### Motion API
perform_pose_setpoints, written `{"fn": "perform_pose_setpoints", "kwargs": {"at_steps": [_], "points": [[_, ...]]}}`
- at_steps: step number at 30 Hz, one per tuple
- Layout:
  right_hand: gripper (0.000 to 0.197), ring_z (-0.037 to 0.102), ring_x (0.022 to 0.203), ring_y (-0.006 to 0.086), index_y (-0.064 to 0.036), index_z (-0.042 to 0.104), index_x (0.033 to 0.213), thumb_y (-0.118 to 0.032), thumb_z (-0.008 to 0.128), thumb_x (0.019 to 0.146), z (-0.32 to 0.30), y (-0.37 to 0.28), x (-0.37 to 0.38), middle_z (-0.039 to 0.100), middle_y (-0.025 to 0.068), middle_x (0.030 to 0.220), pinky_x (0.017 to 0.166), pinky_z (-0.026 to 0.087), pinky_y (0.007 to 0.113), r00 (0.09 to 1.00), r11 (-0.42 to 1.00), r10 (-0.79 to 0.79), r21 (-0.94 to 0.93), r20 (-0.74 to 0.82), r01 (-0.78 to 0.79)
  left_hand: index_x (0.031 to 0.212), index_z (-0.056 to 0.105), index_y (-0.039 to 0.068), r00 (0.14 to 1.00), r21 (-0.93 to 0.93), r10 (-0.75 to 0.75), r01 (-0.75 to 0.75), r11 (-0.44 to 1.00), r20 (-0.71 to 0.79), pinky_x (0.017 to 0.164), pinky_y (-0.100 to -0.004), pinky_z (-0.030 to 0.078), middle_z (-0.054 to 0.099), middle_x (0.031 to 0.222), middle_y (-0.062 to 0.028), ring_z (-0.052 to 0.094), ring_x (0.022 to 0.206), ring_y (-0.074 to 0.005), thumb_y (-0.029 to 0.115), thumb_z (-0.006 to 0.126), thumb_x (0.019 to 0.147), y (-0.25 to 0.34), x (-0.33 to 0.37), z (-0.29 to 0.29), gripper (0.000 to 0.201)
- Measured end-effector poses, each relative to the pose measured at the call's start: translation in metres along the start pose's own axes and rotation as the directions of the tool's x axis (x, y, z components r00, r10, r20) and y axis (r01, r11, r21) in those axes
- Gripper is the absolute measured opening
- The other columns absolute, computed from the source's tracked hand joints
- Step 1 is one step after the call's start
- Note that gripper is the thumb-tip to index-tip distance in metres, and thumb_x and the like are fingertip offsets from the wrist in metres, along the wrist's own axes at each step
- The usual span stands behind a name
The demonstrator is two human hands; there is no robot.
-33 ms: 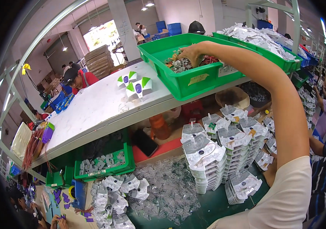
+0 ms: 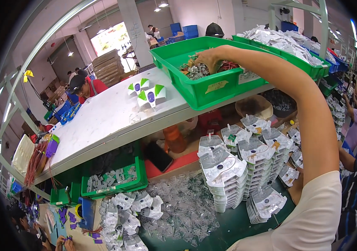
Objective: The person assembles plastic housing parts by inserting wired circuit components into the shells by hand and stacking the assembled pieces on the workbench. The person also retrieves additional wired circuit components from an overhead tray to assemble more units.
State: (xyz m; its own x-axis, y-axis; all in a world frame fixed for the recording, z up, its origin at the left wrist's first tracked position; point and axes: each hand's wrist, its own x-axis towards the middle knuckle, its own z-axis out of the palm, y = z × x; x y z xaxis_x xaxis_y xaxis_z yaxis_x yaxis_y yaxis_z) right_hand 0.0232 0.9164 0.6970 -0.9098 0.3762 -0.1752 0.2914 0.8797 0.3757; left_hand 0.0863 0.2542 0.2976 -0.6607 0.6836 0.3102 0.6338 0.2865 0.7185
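My right arm reaches up over the shelf, elbow bent outward. My right hand (image 2: pixel 208 60) is inside a large green bin (image 2: pixel 212 94), fingers curled down into a heap of small grey metal parts (image 2: pixel 198 72). Red wires (image 2: pixel 230 65) lie beside it, near the wrist. What the fingertips grip is hidden in the heap. My left hand is out of view. Below my arm, on the dark green bench, stand stacks of white and clear plastic housings (image 2: pixel 222 167); some carry thin wires. A loose pile of clear plastic pieces (image 2: pixel 178 209) spreads to their left.
Two white, green and purple assembled units (image 2: pixel 151 96) sit on the white shelf (image 2: pixel 103 121). Another green bin (image 2: pixel 287 44) holds white parts. Beneath the shelf are a dark phone (image 2: pixel 158 156), an orange container (image 2: pixel 174 140) and a green tray (image 2: pixel 138 180). Co-workers sit left and right.
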Motion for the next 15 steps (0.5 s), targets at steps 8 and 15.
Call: {"fn": "perform_pose_setpoints", "kwargs": {"at_steps": [8, 15], "points": [[0.038, 0.068, 0.09, 0.039, -0.0039, 0.071, 0.089, -0.021, 0.078, 0.056, -0.008, 0.027, -0.022, 0.07, 0.0215, 0.088, 0.081, 0.055, 0.046, 0.852, 0.998, 0.057, 0.059, -0.521, -0.031, 0.09, 0.07, 0.002, 1.0, -0.051, 0.015, -0.015, 0.999, 0.009, 0.077, -0.0423, 0.053, 0.07, 0.088, -0.0163, 0.067, 0.08, -0.0346, 0.002, 0.072, 0.079, -0.002, 0.002, 0.006, 0.011], [0.04, 0.068, 0.091, 0.0388, -0.0091, 0.073, 0.096, -0.029, 0.077, 0.061, -0.033, 0.038, -0.042, 0.071, 0.0226, 0.092, 0.089, 0.054, 0.044, 0.616, 0.946, 0.317, 0.284, -0.721, -0.156, 0.09, 0.07, 0.002, 0.999, -0.049, 0.053, -0.054, 0.997, -0.013, 0.077, -0.043, 0.053, 0.07, 0.089, -0.016, 0.067, 0.08, -0.0346, 0.002, 0.071, 0.08, -0.001, 0.003, 0.003, 0.011]]}}
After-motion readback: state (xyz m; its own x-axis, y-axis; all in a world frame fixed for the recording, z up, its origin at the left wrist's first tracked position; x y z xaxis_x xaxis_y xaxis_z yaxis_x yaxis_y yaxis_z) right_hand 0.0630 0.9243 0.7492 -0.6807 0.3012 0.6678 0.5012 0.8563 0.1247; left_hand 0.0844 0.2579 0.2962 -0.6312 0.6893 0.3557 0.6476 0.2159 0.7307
